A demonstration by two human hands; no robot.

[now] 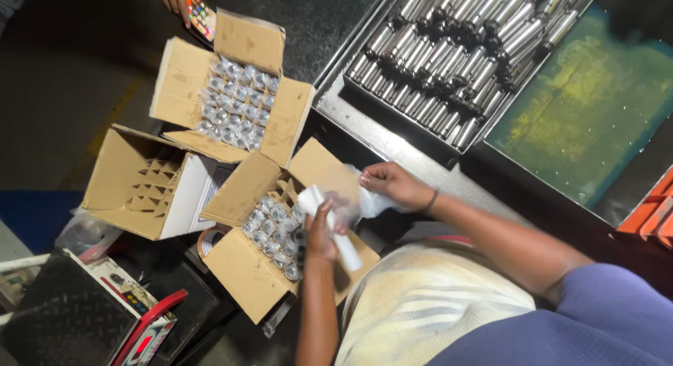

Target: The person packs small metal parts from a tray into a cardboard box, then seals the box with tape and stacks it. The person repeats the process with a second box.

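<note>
The left hand (322,233) grips a white tube (329,226) over the nearest cardboard box (245,268). The right hand (392,184) pinches a clear plastic wrapper (368,201) on it. Farther off lie a tray (336,106) of metal cylinders (449,50).

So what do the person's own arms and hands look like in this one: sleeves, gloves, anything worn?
Both hands are bare, no gloves. The right hand has a thin dark band at the wrist, and a blue-purple short sleeve covers that upper arm. The left hand and forearm show nothing worn.
</note>
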